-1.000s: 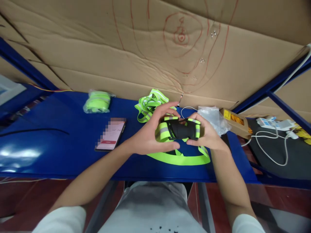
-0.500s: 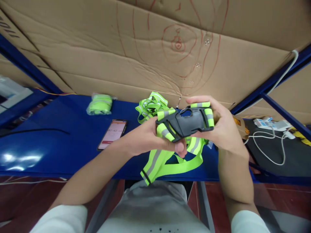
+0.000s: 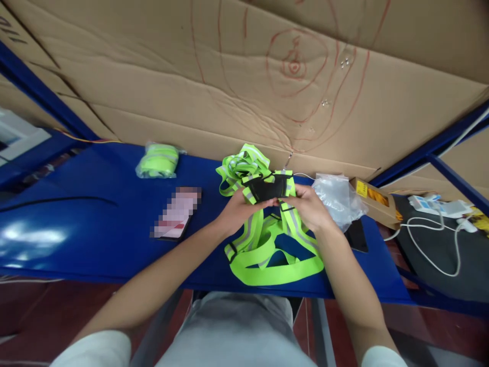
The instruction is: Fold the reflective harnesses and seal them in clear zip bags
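Observation:
A black piece (image 3: pixel 267 188), joined to neon-green straps with grey stripes, is held between both hands. My left hand (image 3: pixel 239 208) grips its left side, the thumb pointing inward. At its right side, my right hand (image 3: pixel 307 204) is closed on the piece and strap. The green straps (image 3: pixel 277 270) hang in loops below the hands onto the blue table, with a small black slider at the left. Behind the left hand lies a loose heap of similar green strap (image 3: pixel 246 164). The fingers beneath the black piece are hidden.
To the left are a bagged green bundle (image 3: pixel 158 160) and a phone (image 3: pixel 178 213). Clear plastic bags (image 3: pixel 338 199), a dark flat object (image 3: pixel 357 235) and an open carton (image 3: pixel 376 201) lie right. Cardboard (image 3: pixel 153 66) stands behind the blue table (image 3: pixel 95 219).
Both hands have moved lower and left with the black piece, which was held up nearer the camera. The straps now spread wider, and the plastic bags have come into sight.

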`<state>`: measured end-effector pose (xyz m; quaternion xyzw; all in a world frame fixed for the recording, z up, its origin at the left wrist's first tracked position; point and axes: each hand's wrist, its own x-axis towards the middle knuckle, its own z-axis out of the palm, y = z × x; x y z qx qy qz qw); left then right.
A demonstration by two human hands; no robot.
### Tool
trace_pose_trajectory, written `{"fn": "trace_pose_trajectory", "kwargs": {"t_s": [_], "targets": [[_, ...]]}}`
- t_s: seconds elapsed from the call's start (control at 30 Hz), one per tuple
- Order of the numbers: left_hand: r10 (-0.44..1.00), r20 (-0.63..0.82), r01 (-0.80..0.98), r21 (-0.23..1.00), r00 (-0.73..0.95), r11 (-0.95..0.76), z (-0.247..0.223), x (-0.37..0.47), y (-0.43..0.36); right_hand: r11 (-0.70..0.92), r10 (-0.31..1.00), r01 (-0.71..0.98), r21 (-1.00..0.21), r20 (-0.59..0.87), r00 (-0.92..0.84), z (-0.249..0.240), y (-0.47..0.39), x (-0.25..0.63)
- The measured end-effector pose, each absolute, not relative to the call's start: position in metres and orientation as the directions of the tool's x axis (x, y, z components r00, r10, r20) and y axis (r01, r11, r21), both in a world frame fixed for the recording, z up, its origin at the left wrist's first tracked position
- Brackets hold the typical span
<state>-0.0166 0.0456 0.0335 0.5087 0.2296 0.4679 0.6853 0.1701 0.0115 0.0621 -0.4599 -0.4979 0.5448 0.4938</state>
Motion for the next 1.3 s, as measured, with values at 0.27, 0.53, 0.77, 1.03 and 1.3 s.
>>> {"fn": "trace_pose_trajectory", "kwargs": {"t_s": [0.27, 0.53, 0.77, 1.03, 1.3], "targets": [[0.909, 0.229, -0.398, 0.914, 0.349, -0.078, 0.037, -0.012, 0.05, 0.211, 0.976, 0.077, -0.974, 0.214, 0.029, 0.049, 0.014, 0.145], [0.917, 0.195, -0.389, 0.92, 0.348, -0.049, 0.072, -0.001, 0.052, 0.251, 0.946, 0.115, -0.961, 0.218, -0.242, 0.11, 0.014, 0.181], [0.721, 0.117, -0.472, 0.824, 0.683, 0.313, 0.086, 0.007, 0.044, 0.481, 0.874, 0.167, -0.861, 0.485, -0.022, 0.122, 0.003, 0.169], [0.55, 0.08, -0.365, 0.825, 0.831, 0.431, 0.088, 0.001, 0.034, 0.598, 0.743, 0.382, -0.705, 0.666, 0.064, 0.131, -0.008, 0.186], [0.537, 0.069, -0.389, 0.767, 0.841, 0.51, 0.087, 0.014, 0.015, 0.585, 0.761, 0.388, -0.713, 0.647, 0.043, 0.128, -0.013, 0.179]]}}
